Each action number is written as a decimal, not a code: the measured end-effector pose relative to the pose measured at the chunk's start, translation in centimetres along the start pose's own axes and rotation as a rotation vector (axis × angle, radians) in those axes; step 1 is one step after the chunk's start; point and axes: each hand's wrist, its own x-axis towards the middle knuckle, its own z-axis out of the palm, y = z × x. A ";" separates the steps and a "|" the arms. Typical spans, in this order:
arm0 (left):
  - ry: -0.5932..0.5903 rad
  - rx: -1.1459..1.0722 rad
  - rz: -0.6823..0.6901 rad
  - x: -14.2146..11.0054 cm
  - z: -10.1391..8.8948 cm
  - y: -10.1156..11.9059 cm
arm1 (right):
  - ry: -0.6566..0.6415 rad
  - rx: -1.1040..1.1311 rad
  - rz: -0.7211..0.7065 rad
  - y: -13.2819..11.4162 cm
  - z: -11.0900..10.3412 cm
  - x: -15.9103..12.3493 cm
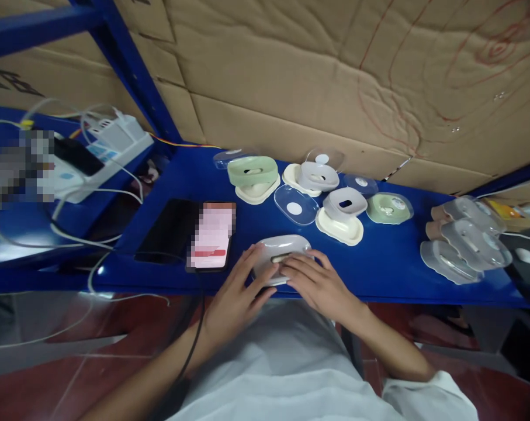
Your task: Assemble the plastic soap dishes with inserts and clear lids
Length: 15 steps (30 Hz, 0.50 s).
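At the front edge of the table, a pale grey oval plastic box with a slot in its top lies between my hands. My left hand grips its left side, the thumb along the near edge and the fingers by the slot. My right hand has its fingers bent over the top and right side, covering part of the slot; what lies under those fingertips is hidden. Just beyond are a grey slotted oval piece, a cream wavy-edged base and a clear lid.
A green slotted piece, another grey one and a green box stand farther back. Clear-lidded boxes are stacked at right. To the left lie a phone, a black flat object and a cabled power strip.
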 end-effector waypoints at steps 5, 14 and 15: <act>-0.024 -0.024 0.025 -0.2 0.0 -0.3 | 0.087 0.013 0.011 -0.4 0.2 0.0; -0.030 -0.028 0.120 -0.2 -0.5 -0.4 | 0.141 -0.015 -0.008 -1.1 0.7 -1.7; -0.027 -0.011 0.132 -0.2 -0.5 -0.4 | 0.129 -0.020 -0.009 -1.2 0.9 -1.9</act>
